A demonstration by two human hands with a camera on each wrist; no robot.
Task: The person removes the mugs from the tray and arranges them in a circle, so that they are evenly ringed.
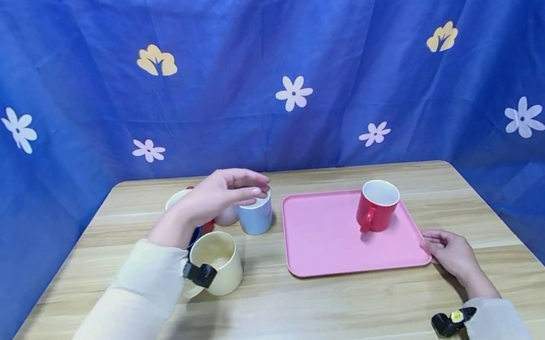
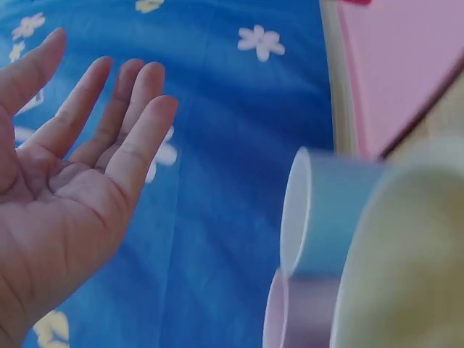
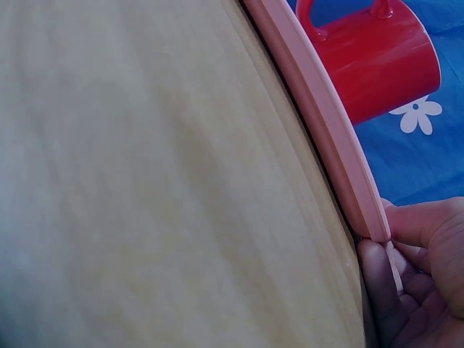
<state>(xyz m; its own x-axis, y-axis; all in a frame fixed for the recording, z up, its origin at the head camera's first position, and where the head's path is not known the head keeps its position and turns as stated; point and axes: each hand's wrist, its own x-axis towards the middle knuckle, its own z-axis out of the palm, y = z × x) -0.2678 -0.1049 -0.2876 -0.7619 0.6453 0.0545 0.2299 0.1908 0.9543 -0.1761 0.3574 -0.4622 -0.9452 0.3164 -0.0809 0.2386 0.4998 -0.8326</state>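
My left hand (image 1: 246, 188) hovers just above a light blue cup (image 1: 256, 217) left of the pink tray (image 1: 326, 244). In the left wrist view the left hand (image 2: 87, 159) is open with straight fingers and holds nothing, and the blue cup (image 2: 326, 210) is apart from it. My right hand (image 1: 442, 244) pinches the tray's near right corner, with the thumb on the rim (image 3: 326, 123) and the fingers (image 3: 384, 283) beneath it. A red mug (image 1: 377, 205) stands on the tray's right side, handle to the left.
A cream mug (image 1: 218, 260) stands nearest me, below my left wrist. A lilac cup (image 1: 227, 216), a white cup (image 1: 175, 199) and other cups cluster behind it, partly hidden by my arm. The wooden table (image 1: 326, 315) is ringed by a blue flowered cloth (image 1: 290, 73).
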